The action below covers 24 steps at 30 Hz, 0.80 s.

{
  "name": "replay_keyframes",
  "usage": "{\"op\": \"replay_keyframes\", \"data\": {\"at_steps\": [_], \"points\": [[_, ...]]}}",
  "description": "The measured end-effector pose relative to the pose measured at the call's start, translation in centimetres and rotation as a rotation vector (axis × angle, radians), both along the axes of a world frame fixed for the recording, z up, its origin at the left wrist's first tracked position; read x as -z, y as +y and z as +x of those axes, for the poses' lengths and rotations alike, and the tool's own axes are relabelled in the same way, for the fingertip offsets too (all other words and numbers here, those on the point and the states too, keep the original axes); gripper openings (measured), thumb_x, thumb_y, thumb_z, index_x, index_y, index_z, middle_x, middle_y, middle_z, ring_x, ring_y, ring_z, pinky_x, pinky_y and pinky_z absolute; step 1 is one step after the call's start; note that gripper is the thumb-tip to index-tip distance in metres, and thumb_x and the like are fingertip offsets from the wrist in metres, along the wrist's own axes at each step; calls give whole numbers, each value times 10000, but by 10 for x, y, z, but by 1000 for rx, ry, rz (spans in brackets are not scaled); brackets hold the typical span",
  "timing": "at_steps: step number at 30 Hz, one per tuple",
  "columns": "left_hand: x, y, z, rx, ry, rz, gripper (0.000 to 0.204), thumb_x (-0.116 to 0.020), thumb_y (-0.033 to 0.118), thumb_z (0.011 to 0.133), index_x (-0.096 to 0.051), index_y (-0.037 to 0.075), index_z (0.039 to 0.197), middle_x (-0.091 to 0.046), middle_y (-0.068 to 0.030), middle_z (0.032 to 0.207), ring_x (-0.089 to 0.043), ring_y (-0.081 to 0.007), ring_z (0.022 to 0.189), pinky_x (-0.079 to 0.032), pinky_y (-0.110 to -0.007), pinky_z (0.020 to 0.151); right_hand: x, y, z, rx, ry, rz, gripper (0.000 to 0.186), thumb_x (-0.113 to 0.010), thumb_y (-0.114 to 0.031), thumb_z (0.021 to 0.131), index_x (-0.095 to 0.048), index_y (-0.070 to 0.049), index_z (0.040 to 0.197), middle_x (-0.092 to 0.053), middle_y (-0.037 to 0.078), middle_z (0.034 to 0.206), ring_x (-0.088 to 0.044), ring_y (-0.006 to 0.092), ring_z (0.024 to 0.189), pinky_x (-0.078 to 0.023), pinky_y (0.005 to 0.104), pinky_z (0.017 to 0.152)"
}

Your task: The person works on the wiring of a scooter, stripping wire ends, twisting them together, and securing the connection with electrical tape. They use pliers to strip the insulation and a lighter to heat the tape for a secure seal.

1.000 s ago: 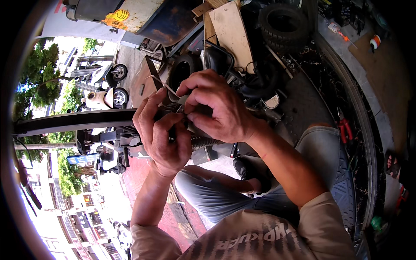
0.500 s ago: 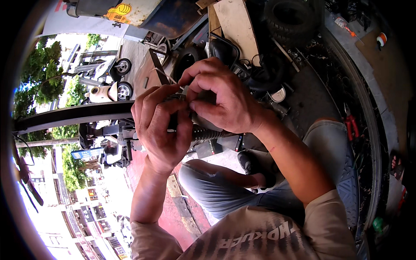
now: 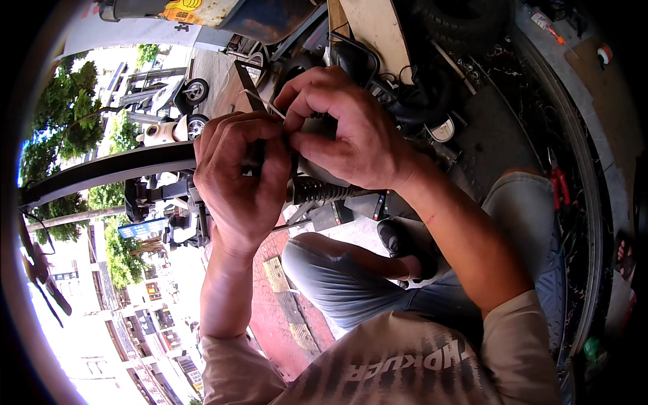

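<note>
My left hand [image 3: 236, 175] is closed, its thumb and fingers curled together; whatever they grip is hidden. Against its fingertips, my right hand [image 3: 351, 131] makes a pinch on a thin white strip [image 3: 273, 106], whose free end sticks out up and to the left. Whether the strip is wire or a plastic tie cannot be told. Behind the left hand runs a long black curved bar [image 3: 108, 169], coming in from the left. A black coil spring [image 3: 324, 190] lies just below the fingers, part of a vehicle that the hands mostly cover.
Red-handled pliers [image 3: 559, 187] lie on the right beside my knee. Tyres [image 3: 466, 27], a wooden board [image 3: 378, 34] and dark vehicle parts crowd the far side. Parked scooters [image 3: 179, 101] and trees [image 3: 74, 101] stand at the left. Below is a red paved floor [image 3: 270, 337].
Both hands sit slightly higher in the picture, the whole view having shifted. The fingertips have drawn closer, and the pale piece seen between them earlier is now mostly covered.
</note>
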<state>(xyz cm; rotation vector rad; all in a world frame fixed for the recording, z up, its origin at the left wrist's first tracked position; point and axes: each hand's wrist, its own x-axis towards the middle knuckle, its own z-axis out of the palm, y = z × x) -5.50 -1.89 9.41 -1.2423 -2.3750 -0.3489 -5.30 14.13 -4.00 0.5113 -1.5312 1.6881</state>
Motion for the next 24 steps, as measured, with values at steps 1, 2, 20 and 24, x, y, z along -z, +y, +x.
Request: {"op": "replay_keyframes", "data": {"at_steps": [1, 2, 20, 24], "points": [[-1, 1, 0, -16, -27, 3, 122, -779, -9, 887, -758, 62, 985, -819, -77, 1028, -740, -283, 978, -543, -402, 937, 0, -1, 1, 9, -3, -10, 156, -818, -43, 834, -736, -44, 967, -739, 110, 1252, -697, 320, 1202, -541, 428, 1062], [-4, 2, 0, -32, -51, 6, 110, -778, -7, 890, -758, 58, 977, -819, -79, 1019, -738, -281, 969, -548, -401, 927, -1, -2, 2, 17, -4, -21, 163, -824, -46, 829, -736, -45, 966, -741, 110, 1249, -699, 322, 1204, -542, 431, 1062], [-52, 18, -9, -44, -387, -208, 104, -731, -26, 856, -748, 5, 954, -781, -135, 1035, -724, -320, 1027, -574, -409, 938, -7, -10, 11, 199, 3, 10, 145, -843, -50, 824, -747, -71, 931, -750, 81, 1214, -674, 307, 1149, -517, 450, 1027], [-41, 8, 3, 11, -207, -207, 143, -768, -50, 824, -734, 23, 942, -786, -134, 1090, -723, -339, 1076, -577, -420, 957, -8, -7, 5, 206, 72, 38, 125, -827, -97, 833, -732, -94, 915, -723, 40, 1175, -649, 288, 1161, -475, 469, 1012]]}}
